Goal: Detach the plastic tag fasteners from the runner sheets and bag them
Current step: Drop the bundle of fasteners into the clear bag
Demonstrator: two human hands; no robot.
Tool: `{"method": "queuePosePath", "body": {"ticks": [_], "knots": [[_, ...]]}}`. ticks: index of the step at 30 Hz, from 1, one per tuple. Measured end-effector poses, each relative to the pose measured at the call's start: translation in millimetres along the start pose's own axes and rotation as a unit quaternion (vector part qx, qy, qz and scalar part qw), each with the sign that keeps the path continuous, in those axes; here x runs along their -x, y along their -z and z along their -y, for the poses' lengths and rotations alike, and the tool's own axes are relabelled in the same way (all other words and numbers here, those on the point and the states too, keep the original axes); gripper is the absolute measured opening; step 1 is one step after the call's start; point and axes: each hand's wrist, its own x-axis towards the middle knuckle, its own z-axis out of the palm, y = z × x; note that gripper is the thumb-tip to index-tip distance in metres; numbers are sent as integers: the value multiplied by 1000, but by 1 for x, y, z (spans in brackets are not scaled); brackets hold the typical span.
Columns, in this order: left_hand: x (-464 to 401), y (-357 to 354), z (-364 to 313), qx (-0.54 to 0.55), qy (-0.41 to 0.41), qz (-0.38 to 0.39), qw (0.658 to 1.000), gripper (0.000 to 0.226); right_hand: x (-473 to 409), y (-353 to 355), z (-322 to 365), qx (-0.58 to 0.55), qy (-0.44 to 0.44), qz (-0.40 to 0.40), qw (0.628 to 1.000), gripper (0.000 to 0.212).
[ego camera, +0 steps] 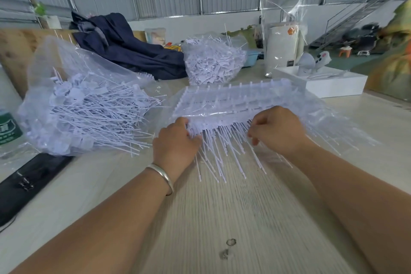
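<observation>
Head view: left hand (175,138) and right hand (277,130) grip the near edge of the runner sheets (233,102), long axis lying left-right between them, fasteners (222,153) pointing toward the person, seemingly undetached; bag (66,104) lies nearer the left hand.

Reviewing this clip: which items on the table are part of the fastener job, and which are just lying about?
Part of the job:
- white plastic runner sheets with fasteners, gripped by left hand and right hand
- clear plastic bag of loose white fasteners
- second clear heaped bag of fasteners

Lying about:
- dark navy cloth
- flat white box
- green-labelled bottle
</observation>
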Motion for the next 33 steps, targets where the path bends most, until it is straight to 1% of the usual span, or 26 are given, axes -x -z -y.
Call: {"method": "queuePosePath", "body": {"ticks": [2, 4, 6, 8, 10, 12, 14, 16, 19, 21, 23, 25, 28, 29, 33], "knots": [[0, -2, 0, -28, 21, 22, 999, 54, 0, -3, -1, -1, -4, 28, 1000, 27], [0, -3, 1, -12, 30, 29, 999, 53, -2, -5, -2, -29, -9, 23, 999, 29], [-2, -2, 3, 41, 28, 31, 998, 52, -4, -6, -4, -75, 1, 5, 997, 25], [-3, -1, 5, 119, 33, 14, 992, 49, -4, -9, -5, -83, 14, 4, 996, 21], [-5, 0, 5, 163, 27, -16, 986, 39, -3, -13, -8, -15, 31, 34, 999, 22], [-6, 0, 2, 204, 30, -25, 978, 35, -3, -17, -9, 74, 49, 78, 993, 31], [-7, 0, 0, 271, 50, -28, 961, 32, -2, -20, -9, 110, 56, 100, 987, 35], [-8, -1, 0, 322, 68, -37, 943, 24, -3, -23, -9, 125, 61, 100, 985, 38], [-10, -3, 4, 326, 75, -45, 941, 13, -5, -26, -12, 166, 80, 71, 980, 43], [-10, -4, 6, 320, 80, -43, 943, 15, -7, -27, -13, 179, 104, 42, 977, 46], [-9, -4, 4, 349, 87, -39, 932, 19, -8, -28, -13, 178, 122, 29, 976, 45], [-10, -4, 1, 396, 98, -40, 912, 19, -8, -29, -13, 177, 124, 51, 975, 43], [-12, -3, 0, 445, 122, -47, 886, 16, -8, -31, -15, 186, 121, 118, 968, 47], [-12, -2, 1, 457, 132, -49, 878, 17, -8, -30, -15, 180, 121, 127, 968, 47], [-16, 0, 4, 463, 152, -46, 872, 27, -5, -26, -12, 113, 104, 118, 981, 47]]}}
